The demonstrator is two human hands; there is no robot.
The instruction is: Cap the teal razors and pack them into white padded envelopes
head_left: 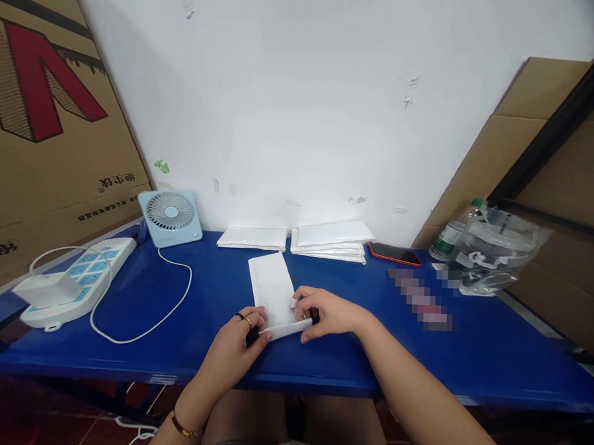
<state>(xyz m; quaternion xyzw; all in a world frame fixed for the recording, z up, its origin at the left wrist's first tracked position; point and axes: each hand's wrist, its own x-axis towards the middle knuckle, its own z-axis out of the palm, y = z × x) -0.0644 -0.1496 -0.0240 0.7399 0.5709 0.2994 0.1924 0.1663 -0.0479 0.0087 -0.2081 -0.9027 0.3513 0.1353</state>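
A white, flat paper-like packet (273, 273) lies on the blue table in front of me, its far end pointing toward the wall. Its near edge is raised in a narrow fold or roll. My left hand (237, 340), with rings and a bracelet, is closed on the left end of that edge. At the right end, the curled fingers and thumb of my right hand (329, 312) grip the same edge. Something black shows at each end beside my fingers; I cannot tell what it is. Beyond the packet are two stacks of similar white packets, one on the left (251, 237) and one on the right (330, 238).
A light blue fan (171, 215) and a white power strip (88, 280) with a looping cable stand left. At right are a phone (394, 253), a blurred-out item (421, 299), a green-capped bottle (450, 237) and a clear plastic bag (495, 249). Cardboard flanks the table (199, 355).
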